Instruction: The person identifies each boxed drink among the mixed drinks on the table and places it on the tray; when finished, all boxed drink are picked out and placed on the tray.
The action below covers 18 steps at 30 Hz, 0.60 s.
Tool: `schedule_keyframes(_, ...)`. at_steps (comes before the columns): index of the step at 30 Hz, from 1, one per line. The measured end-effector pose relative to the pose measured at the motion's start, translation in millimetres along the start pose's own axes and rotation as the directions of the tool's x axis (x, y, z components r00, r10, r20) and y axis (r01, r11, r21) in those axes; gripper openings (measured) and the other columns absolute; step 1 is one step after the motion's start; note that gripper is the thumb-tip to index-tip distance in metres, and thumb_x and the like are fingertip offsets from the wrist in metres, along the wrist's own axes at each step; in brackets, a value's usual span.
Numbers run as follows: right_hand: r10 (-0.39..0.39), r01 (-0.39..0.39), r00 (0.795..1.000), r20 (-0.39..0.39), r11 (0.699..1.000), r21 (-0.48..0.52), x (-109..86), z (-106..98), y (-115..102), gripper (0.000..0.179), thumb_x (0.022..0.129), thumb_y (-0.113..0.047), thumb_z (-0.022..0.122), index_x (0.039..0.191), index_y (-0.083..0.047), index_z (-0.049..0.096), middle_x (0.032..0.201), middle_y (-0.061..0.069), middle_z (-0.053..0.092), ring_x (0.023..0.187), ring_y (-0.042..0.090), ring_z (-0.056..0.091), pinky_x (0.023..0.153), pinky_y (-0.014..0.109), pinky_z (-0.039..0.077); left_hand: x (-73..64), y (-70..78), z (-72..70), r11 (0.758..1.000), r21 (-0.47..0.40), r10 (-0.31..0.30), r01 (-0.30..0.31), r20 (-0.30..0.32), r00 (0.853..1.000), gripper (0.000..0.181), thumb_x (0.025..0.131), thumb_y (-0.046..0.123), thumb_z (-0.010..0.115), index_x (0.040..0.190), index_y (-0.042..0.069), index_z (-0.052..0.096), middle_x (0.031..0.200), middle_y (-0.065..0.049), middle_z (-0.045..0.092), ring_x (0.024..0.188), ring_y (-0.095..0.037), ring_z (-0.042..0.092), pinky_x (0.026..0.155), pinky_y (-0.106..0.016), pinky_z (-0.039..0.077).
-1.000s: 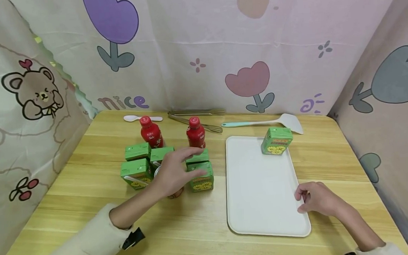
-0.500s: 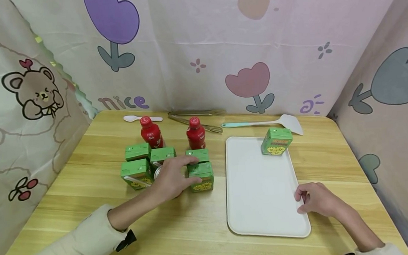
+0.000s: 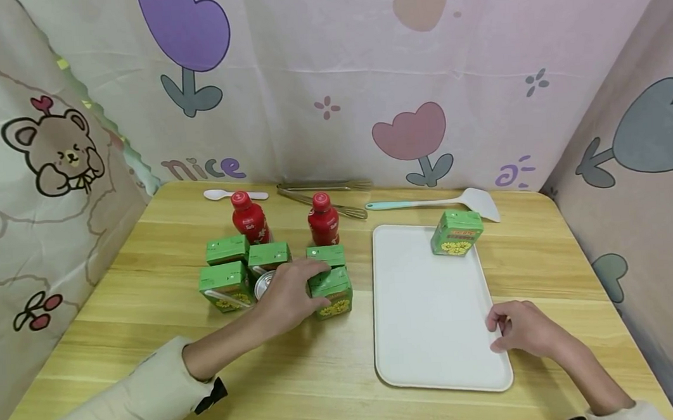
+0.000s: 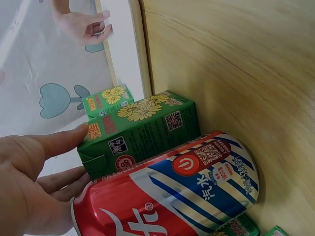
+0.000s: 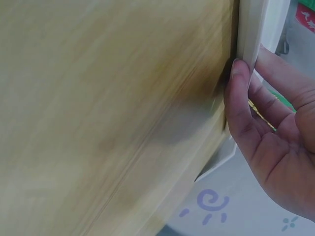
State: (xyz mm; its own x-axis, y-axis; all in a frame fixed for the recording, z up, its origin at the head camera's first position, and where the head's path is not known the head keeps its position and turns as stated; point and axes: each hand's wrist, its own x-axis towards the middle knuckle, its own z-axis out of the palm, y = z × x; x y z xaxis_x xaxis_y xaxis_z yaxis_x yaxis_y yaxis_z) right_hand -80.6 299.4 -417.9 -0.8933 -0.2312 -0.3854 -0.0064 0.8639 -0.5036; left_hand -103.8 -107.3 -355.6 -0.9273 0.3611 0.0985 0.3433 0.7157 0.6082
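Note:
My left hand (image 3: 286,298) holds a green drink carton (image 3: 336,292) near its top, thumb on the front face and fingers at the back. In the left wrist view this carton (image 4: 147,130) stands beside a red, white and blue soda can (image 4: 182,184). The can's silver top (image 3: 263,283) shows beside the hand in the head view. My right hand (image 3: 528,330) pinches the right rim of a white tray (image 3: 433,319). In the right wrist view the thumb lies over the tray edge (image 5: 251,34) and fingers curl against its outer side. Another green carton (image 3: 456,234) stands on the tray's far right corner.
More green cartons (image 3: 224,279) stand left of the can, and one (image 3: 325,255) is right behind the held carton. Two red bottles (image 3: 322,220) stand behind them. Along the back lie a white spoon (image 3: 235,195), metal utensils (image 3: 324,198) and a spatula (image 3: 444,201).
My left hand has come down from above the cartons, and its thumb and fingers have closed on the front right carton. The right hand has stayed at the tray rim.

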Motion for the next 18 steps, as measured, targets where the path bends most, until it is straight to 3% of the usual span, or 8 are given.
schedule_keyframes(13, 0.0, 0.001, 1.0, -0.005, 1.0, 0.004, -1.4, -0.2, 0.7, 0.029, 0.065, -0.011, 0.084, 0.081, -0.011, 0.06, 0.072, 0.001, 0.051, 0.062, 0.011, 0.046, 0.055, 0.021, 0.036, 0.8, 4.7, 0.9, 0.998, 0.05, -0.029, 0.027, 0.044, 0.999, 0.056, 0.068, 0.007, 0.084, 0.119, -0.001, 0.063, 0.122, -0.015, 0.065, 0.116, -0.03, 0.06, 0.095, -0.042, 0.051)
schedule_keyframes(18, -0.012, 0.012, 1.0, -0.01, 1.0, 0.002, -1.6, 0.3, 0.4, 0.028, 0.064, -0.01, 0.083, 0.08, -0.011, 0.06, 0.071, 0.0, 0.051, 0.061, 0.01, 0.045, 0.055, 0.021, 0.037, 1.5, 4.7, 2.1, 0.996, 0.086, -0.006, 0.003, 0.038, 0.999, 0.053, 0.068, 0.005, 0.083, 0.117, -0.002, 0.064, 0.117, -0.016, 0.067, 0.111, -0.03, 0.063, 0.091, -0.042, 0.054)
